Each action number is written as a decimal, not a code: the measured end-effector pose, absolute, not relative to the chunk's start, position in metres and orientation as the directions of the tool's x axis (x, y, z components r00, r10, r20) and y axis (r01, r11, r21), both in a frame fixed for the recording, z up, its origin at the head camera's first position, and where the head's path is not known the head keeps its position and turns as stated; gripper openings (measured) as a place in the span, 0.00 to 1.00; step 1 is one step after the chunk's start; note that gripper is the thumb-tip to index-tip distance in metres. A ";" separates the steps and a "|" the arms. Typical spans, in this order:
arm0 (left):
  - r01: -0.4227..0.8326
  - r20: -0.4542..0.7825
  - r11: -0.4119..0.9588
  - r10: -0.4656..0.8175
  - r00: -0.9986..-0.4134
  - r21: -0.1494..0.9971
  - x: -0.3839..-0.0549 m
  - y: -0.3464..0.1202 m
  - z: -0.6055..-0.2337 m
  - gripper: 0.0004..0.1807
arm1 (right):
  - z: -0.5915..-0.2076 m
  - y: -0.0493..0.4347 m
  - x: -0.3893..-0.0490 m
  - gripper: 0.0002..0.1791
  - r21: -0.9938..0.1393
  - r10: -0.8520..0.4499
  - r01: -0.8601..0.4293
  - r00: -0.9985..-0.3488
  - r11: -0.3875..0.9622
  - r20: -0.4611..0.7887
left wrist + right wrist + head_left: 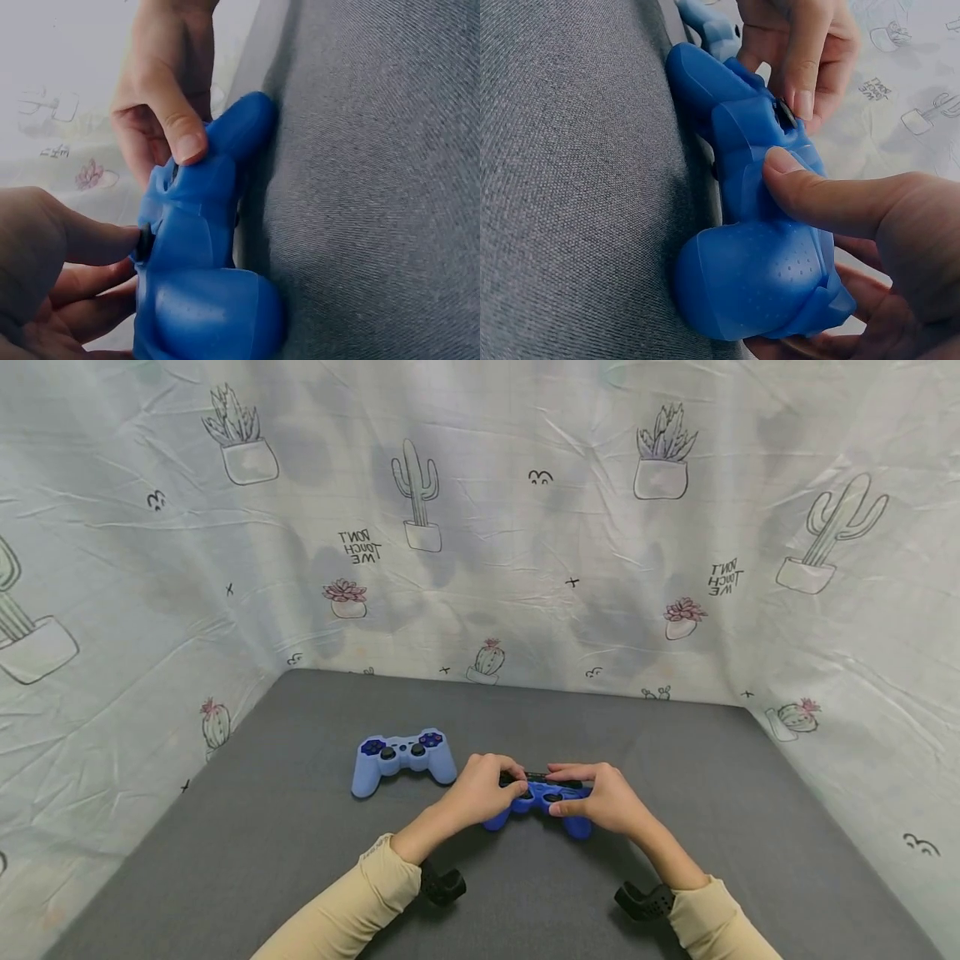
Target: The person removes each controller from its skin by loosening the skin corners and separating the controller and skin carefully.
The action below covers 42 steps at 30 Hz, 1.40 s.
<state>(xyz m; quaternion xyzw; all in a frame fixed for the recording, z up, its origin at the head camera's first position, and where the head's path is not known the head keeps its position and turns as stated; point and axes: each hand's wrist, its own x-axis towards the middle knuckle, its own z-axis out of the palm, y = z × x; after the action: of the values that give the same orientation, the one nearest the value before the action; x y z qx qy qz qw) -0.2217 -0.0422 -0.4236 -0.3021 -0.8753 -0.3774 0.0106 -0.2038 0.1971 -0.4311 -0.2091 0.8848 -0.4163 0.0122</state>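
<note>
A dark blue game controller [537, 806] is at the table [547, 893], right of the middle and between two bare hands, its two handles pointing toward the person. Its blue skin wraps the handles and front, and black [536, 775] shows along the far edge. In the right wrist view, a flap of the skin [840, 306] sticks out beside the nearer handle.

The left hand [480, 789] has its grip clamped on this controller, the thumb [101, 244] against a black thumbstick [145, 241] and the fingers behind. The right hand [611, 800] grips the other side, its thumb pressed to the front of the skin, fingers around the far edge.

Just left of the left hand and slightly farther back, a light blue controller [402, 763] lies on the grey table, sticks up. Rolled beige sleeves [345, 902] cover both forearms, with a black device [444, 887] under each wrist. Around the table hangs pale, wrinkled cloth [487, 527] printed with potted cacti, succulents and mirrored lettering.
</note>
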 end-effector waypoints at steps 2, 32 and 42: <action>0.528 0.236 0.530 0.522 -0.820 0.663 -0.223 -0.043 -0.423 0.04 | -0.431 0.197 -0.204 0.25 -0.741 -0.377 -0.359 -0.913 0.567 0.154; 0.446 0.323 0.455 0.324 -0.889 0.771 -0.219 -0.035 -0.432 0.07 | -0.431 0.192 -0.205 0.24 -0.754 -0.317 -0.313 -0.937 0.577 0.147; 0.397 0.256 0.378 0.371 -0.893 0.836 -0.220 -0.035 -0.434 0.10 | -0.431 0.192 -0.204 0.25 -0.736 -0.319 -0.327 -0.935 0.593 0.158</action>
<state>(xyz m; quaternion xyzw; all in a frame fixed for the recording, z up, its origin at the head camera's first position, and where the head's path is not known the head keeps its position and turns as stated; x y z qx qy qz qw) -0.2202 -0.0354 -0.4344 -0.2311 -0.8300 -0.5074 0.0128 -0.2037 0.1918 -0.4313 -0.1808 0.8924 -0.4133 -0.0047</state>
